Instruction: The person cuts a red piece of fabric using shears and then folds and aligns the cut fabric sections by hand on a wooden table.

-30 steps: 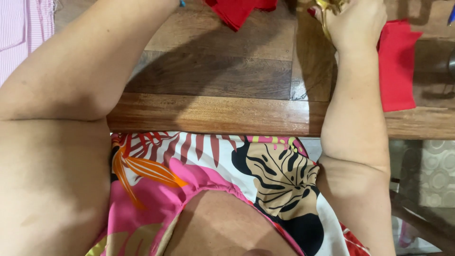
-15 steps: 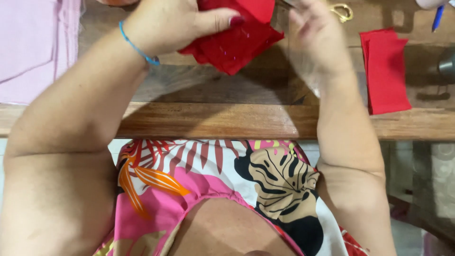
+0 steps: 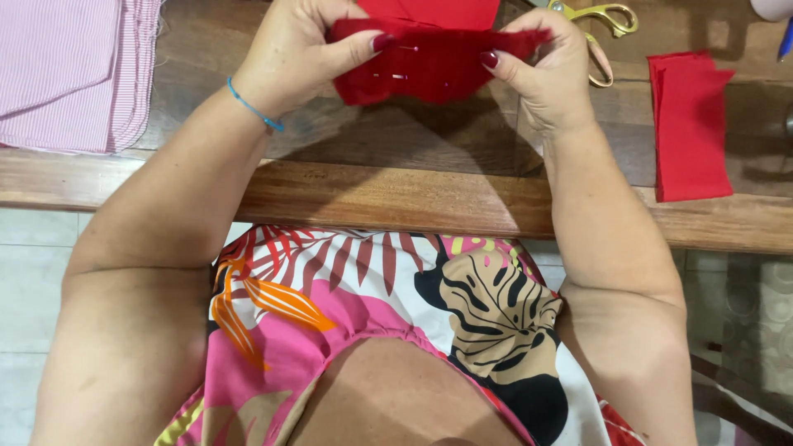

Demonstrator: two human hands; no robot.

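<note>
A small piece of red fabric (image 3: 434, 62) with several pins stuck through it is held up above a wooden table (image 3: 396, 194). My left hand (image 3: 301, 54) pinches its left edge between thumb and fingers; a thin blue band circles that wrist. My right hand (image 3: 549, 70) pinches its right edge with the thumb on top. The cloth is stretched flat between the two hands. More red fabric (image 3: 438, 10) lies just behind it at the top edge.
Gold-handled scissors (image 3: 607, 18) lie behind my right hand. A folded red fabric strip (image 3: 690, 124) lies at the right. Pink striped cloth (image 3: 70, 70) covers the table's left end. A blue pen tip (image 3: 785, 41) shows at the far right.
The view has tilted down the table. Both hands came nearer together and now stretch the red piece flat between them; earlier it hung crumpled from my left hand.
</note>
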